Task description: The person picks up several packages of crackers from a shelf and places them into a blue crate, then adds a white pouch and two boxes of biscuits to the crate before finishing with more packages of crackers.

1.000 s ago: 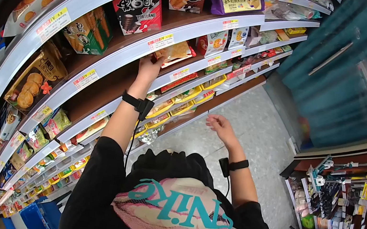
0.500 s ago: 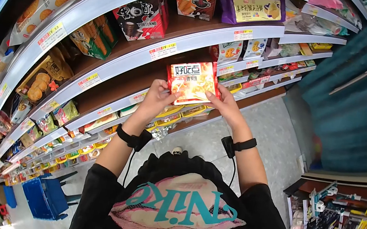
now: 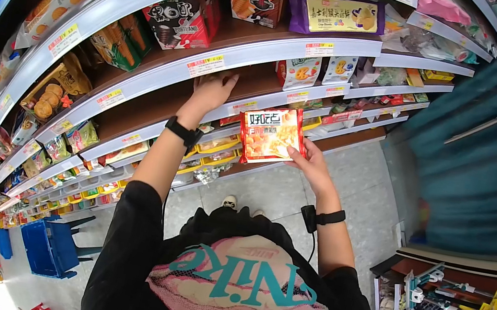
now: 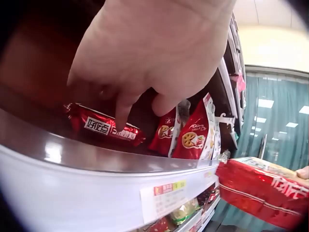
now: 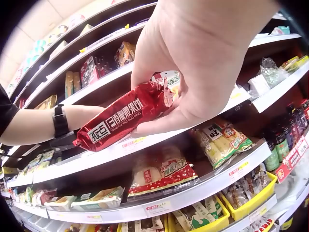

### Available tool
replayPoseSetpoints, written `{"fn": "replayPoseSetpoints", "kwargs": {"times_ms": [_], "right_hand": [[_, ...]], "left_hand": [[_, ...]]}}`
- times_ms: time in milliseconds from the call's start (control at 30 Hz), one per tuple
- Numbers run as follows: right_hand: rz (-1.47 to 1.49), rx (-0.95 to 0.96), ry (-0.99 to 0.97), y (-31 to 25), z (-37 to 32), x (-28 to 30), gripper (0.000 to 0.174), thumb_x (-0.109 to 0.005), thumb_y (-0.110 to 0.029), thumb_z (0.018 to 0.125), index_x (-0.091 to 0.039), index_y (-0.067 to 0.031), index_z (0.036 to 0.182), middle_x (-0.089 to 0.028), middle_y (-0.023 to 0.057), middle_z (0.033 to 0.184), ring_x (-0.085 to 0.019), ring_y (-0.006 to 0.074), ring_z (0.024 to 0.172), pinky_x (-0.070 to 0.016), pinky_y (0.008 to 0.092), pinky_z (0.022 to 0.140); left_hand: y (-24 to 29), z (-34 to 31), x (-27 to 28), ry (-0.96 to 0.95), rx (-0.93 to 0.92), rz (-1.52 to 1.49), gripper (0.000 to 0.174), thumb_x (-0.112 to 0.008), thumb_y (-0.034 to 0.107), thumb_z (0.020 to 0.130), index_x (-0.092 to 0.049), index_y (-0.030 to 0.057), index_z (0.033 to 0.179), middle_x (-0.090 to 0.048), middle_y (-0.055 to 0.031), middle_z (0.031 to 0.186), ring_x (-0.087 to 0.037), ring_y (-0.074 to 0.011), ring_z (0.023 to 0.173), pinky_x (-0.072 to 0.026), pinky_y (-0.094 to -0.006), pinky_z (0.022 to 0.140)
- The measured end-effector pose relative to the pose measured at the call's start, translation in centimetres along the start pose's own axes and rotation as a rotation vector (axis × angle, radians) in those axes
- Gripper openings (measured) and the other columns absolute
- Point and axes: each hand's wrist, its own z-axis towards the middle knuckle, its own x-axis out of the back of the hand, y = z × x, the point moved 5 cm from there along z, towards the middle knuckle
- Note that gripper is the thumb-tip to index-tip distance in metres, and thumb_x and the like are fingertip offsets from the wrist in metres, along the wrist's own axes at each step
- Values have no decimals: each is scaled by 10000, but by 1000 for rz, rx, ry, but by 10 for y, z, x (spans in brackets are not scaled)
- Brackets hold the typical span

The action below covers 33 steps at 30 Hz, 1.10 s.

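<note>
My right hand [image 3: 314, 168] grips a red and yellow biscuit packet [image 3: 265, 135] by its right edge, thumb on the printed front, out in front of the shelves. The right wrist view shows the packet's red side [image 5: 118, 117] between thumb and fingers. Inside a shelf bay, my left hand [image 3: 211, 93] reaches in with its fingers pointing down. Beneath those fingers, in the left wrist view, a second red biscuit packet [image 4: 104, 128] lies on the shelf, one fingertip overlapping it. The left hand holds nothing visible.
Red snack bags [image 4: 193, 135] stand just right of the left hand. The shelf's white front edge [image 4: 87, 179] runs below it. Boxed biscuits [image 3: 182, 19] and a purple packet [image 3: 337, 17] fill the shelf above. A blue stool [image 3: 52, 247] is on the floor behind left.
The left hand took a biscuit packet off the shelf and both hands held it in front. Now the right hand alone holds it, and the left hand is back at the shelf.
</note>
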Motion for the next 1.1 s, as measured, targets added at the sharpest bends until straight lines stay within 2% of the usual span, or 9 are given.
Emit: {"fn": "replayPoseSetpoints", "kwargs": {"times_ms": [100, 333, 467, 633, 667, 800, 867, 1000, 1100], "right_hand": [[4, -26, 26, 7, -5, 10, 460, -647, -142, 870, -460, 37, 1250, -589, 83, 1128, -598, 126, 971, -555, 261, 761], [-12, -46, 50, 9, -14, 18, 437, -646, -225, 877, -493, 11, 1211, -597, 84, 1111, -602, 141, 975, -545, 279, 794], [-23, -59, 39, 15, -14, 20, 442, -646, -229, 876, -490, 3, 1218, -597, 78, 1109, -601, 143, 978, -544, 279, 797], [10, -81, 65, 17, -12, 17, 435, -654, -168, 867, -477, 18, 1218, -600, 73, 1097, -599, 124, 960, -550, 258, 760], [10, -81, 59, 18, -12, 16, 435, -654, -168, 867, -477, 18, 1218, -600, 73, 1097, -599, 124, 960, -550, 258, 760], [16, -83, 26, 19, -10, 9, 423, -648, -161, 871, -475, 12, 1216, -600, 71, 1093, -599, 125, 958, -552, 261, 758], [17, -69, 15, 22, -8, 9, 413, -645, -159, 873, -478, 11, 1210, -602, 70, 1089, -599, 125, 958, -552, 261, 757], [5, -71, -10, 23, -8, 5, 440, -654, -219, 871, -486, -9, 1220, -584, 73, 1137, -587, 137, 1001, -541, 285, 804], [5, -86, -1, 24, -11, 3, 436, -654, -213, 870, -488, -9, 1218, -584, 72, 1138, -586, 137, 1004, -542, 280, 798]], "left_hand": [[3, 10, 1, 58, 26, 78, 469, -501, 409, 881, -573, 67, 1195, -571, -198, 1193, -479, -346, 1183, -349, -428, 1010], [2, -1, 6, 73, -60, 198, 507, -480, 254, 833, -471, 75, 1307, -436, -209, 1352, -404, -346, 1260, -333, -408, 1055], [1, -30, 24, -22, 15, 158, 477, -486, 265, 835, -515, 61, 1265, -420, -207, 1368, -405, -337, 1260, -340, -392, 1052], [-5, -57, 56, -170, 203, 3, 359, -505, 274, 839, -620, 77, 1116, -553, -214, 1214, -539, -359, 1101, -429, -429, 943], [-24, -49, 47, -76, 246, 120, 361, -525, 328, 856, -611, 115, 1133, -587, -217, 1152, -569, -383, 1036, -453, -440, 899], [-56, -26, 27, 86, 195, 68, 434, -544, 427, 856, -598, 128, 1167, -555, -207, 1220, -538, -382, 1099, -427, -434, 938], [-62, -17, 16, 276, 1, 188, 574, -541, 509, 850, -535, 90, 1242, -506, -220, 1286, -479, -379, 1185, -388, -422, 987], [-56, -18, 17, 240, 197, 222, 697, -507, 564, 850, -459, 39, 1306, -443, -229, 1349, -399, -377, 1265, -350, -414, 1022], [-56, -15, 13, 121, 176, -14, 693, -633, 476, 820, -445, 4, 1291, -493, -201, 1305, -464, -325, 1221, -389, -377, 981]]}}
